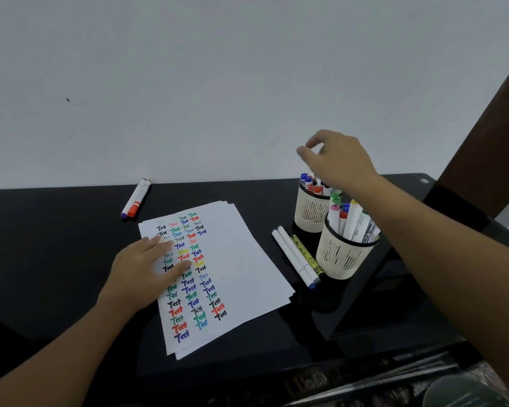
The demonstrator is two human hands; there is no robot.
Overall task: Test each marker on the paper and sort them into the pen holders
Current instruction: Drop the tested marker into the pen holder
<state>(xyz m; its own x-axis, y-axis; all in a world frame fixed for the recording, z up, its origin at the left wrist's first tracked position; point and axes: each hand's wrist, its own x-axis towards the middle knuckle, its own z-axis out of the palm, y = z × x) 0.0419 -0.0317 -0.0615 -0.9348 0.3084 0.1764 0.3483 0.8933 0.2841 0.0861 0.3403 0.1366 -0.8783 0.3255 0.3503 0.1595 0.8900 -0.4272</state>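
My left hand [147,267] lies flat, fingers spread, pinning the paper [241,259] so it won't slide. My right hand [335,160] hovers over the back pen holder [310,212] at the table's [56,259] right edge. Can't tell if its curled fingertips pinch anything.

Two bare forearms reach into view from the near edge, each ending in one of the person's hands: the left hand [147,270] and the right hand [337,161]. No sleeve, cuff, watch or ring shows on either arm as far as the view reaches. Nails on the left hand look short and plain, though the picture is too soft there to be sure.
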